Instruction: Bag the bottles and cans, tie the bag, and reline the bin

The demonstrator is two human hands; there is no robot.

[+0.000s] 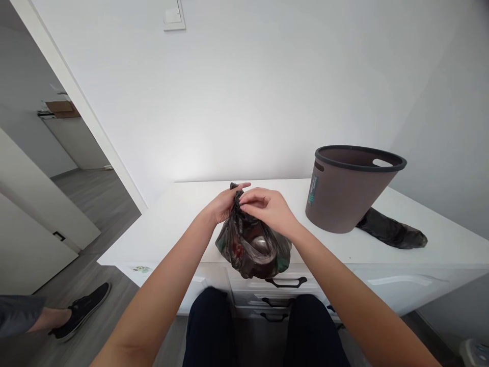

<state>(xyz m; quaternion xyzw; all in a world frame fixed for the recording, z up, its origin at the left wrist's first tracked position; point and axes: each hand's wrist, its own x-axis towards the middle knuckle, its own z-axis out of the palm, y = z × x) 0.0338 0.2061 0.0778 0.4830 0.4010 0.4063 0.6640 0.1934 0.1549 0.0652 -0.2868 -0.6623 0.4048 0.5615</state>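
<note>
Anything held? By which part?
The filled dark plastic bag, held by its gathered neck in the left hand. The right hand has its fingertips at the neck too; whether they grip is unclear.

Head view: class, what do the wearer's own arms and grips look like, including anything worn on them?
The left grip and right grip are ungloved human hands, no ring or watch visible. The smooth left forearm and right forearm taper towards the wrists; no sleeves show.

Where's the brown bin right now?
In the head view, the brown bin stands upright on the right part of the white cabinet top, right of the filled black bag and beside the dark plastic bundle.
</note>
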